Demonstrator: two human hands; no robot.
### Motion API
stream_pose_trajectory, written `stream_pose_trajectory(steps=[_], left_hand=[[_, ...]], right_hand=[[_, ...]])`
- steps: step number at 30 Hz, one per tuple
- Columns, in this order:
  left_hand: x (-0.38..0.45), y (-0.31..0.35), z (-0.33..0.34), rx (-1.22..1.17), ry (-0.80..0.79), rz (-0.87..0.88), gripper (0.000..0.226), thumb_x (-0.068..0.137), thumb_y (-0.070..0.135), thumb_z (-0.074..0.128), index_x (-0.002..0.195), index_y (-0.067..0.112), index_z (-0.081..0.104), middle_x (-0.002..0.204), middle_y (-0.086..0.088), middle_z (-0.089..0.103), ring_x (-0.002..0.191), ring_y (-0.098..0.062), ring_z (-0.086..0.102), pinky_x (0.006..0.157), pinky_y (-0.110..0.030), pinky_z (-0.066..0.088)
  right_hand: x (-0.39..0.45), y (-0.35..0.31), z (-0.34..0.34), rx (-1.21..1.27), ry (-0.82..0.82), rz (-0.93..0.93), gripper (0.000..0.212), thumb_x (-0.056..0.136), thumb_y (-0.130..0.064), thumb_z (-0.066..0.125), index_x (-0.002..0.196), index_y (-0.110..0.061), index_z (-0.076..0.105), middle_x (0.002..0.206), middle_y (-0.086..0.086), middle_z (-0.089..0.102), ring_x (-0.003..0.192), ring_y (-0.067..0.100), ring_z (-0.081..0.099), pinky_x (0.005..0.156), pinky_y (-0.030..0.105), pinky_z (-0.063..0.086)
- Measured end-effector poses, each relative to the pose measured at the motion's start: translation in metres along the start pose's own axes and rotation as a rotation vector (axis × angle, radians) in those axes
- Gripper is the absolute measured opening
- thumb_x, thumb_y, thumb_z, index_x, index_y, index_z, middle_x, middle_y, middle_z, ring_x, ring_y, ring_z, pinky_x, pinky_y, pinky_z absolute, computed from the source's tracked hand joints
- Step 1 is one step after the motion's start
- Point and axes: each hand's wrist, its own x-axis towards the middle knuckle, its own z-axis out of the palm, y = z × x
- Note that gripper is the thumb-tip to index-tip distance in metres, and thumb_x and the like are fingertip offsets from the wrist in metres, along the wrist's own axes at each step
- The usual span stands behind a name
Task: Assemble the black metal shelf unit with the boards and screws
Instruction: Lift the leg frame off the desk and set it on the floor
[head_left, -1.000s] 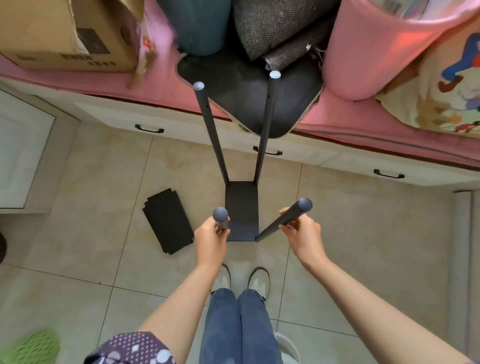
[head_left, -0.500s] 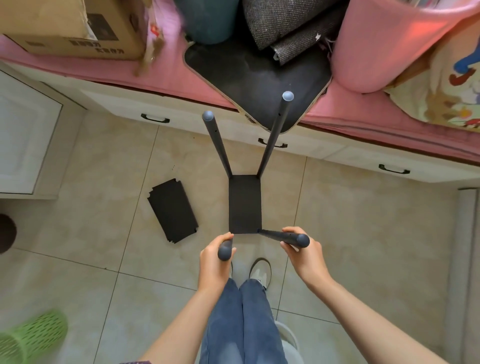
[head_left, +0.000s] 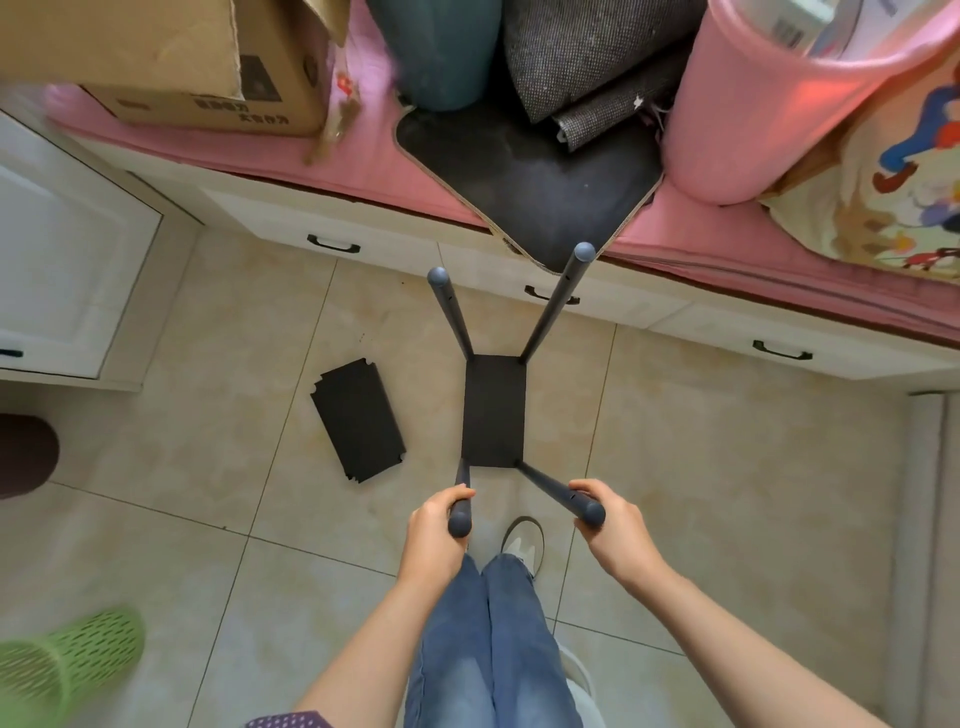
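Note:
The partly built black shelf unit stands upright on the tiled floor in front of my feet. Its bottom board lies flat, with a black pole rising from each corner. My left hand grips the near left pole just below its grey cap. My right hand grips the near right pole near its top. The far left pole and far right pole stand free. A loose black board with notched corners lies flat on the floor to the left of the unit.
White drawers under a pink-covered bench run along the back. On the bench are a cardboard box, a black board, grey cushions and a pink tub. A green basket lies at the lower left.
The camera view has shifted so the unit is seen from more directly above. Both hands have kept their grip on the near poles and sit lower in the frame, with the pole tops drawn toward me.

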Motion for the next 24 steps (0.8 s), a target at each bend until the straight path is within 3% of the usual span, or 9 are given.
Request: stream_pose_trajectory(steps=[2, 5, 7, 12, 16, 24], left_hand=[[-0.005, 0.004, -0.007, 0.049, -0.006, 0.006, 0.044, 0.090, -0.010, 0.060, 0.123, 0.018, 0.067, 0.119, 0.002, 0.063, 0.107, -0.012, 0.056, 0.087, -0.012, 0.043], [-0.021, 0.014, -0.021, 0.062, 0.001, 0.020, 0.042, 0.091, -0.007, 0.060, 0.120, 0.022, 0.068, 0.113, 0.006, 0.063, 0.104, -0.007, 0.055, 0.075, 0.001, 0.037], [-0.038, 0.022, -0.032, 0.052, 0.008, 0.035, 0.040, 0.093, -0.004, 0.059, 0.121, 0.024, 0.067, 0.111, 0.009, 0.063, 0.103, -0.005, 0.056, 0.073, 0.001, 0.036], [-0.087, 0.039, -0.062, -0.045, 0.036, 0.035, 0.037, 0.098, 0.002, 0.053, 0.110, 0.035, 0.064, 0.111, 0.011, 0.066, 0.104, -0.008, 0.060, 0.087, -0.020, 0.046], [-0.124, 0.041, -0.084, -0.136, 0.112, 0.051, 0.036, 0.098, 0.006, 0.054, 0.118, 0.036, 0.060, 0.097, 0.019, 0.066, 0.096, 0.000, 0.062, 0.073, -0.001, 0.043], [-0.200, 0.017, -0.145, -0.230, 0.299, 0.022, 0.030, 0.102, 0.019, 0.051, 0.127, 0.033, 0.059, 0.094, 0.015, 0.066, 0.085, 0.001, 0.061, 0.066, -0.007, 0.045]], right_hand=[[-0.007, -0.007, -0.010, -0.042, -0.013, -0.012, 0.039, 0.090, 0.000, 0.058, 0.124, -0.018, 0.060, 0.115, 0.005, 0.066, 0.095, 0.017, 0.057, 0.077, 0.021, 0.046], [-0.022, -0.023, -0.028, -0.075, -0.026, -0.064, 0.043, 0.088, 0.000, 0.062, 0.128, -0.016, 0.059, 0.122, 0.004, 0.065, 0.112, 0.019, 0.059, 0.092, 0.024, 0.048], [-0.037, -0.036, -0.039, -0.123, -0.058, -0.110, 0.045, 0.087, -0.004, 0.065, 0.130, -0.016, 0.057, 0.126, 0.002, 0.063, 0.117, 0.017, 0.057, 0.097, 0.022, 0.043], [-0.075, -0.069, -0.054, -0.215, -0.066, -0.175, 0.042, 0.092, -0.005, 0.058, 0.132, -0.016, 0.056, 0.128, 0.001, 0.061, 0.118, 0.015, 0.056, 0.094, 0.016, 0.036], [-0.103, -0.100, -0.050, -0.168, -0.030, -0.192, 0.034, 0.094, -0.006, 0.057, 0.127, -0.014, 0.060, 0.124, 0.002, 0.065, 0.117, 0.015, 0.058, 0.100, 0.022, 0.041], [-0.152, -0.176, -0.007, -0.115, -0.083, -0.340, 0.021, 0.100, -0.016, 0.053, 0.118, -0.015, 0.064, 0.111, 0.000, 0.067, 0.103, 0.011, 0.061, 0.089, 0.024, 0.047]])
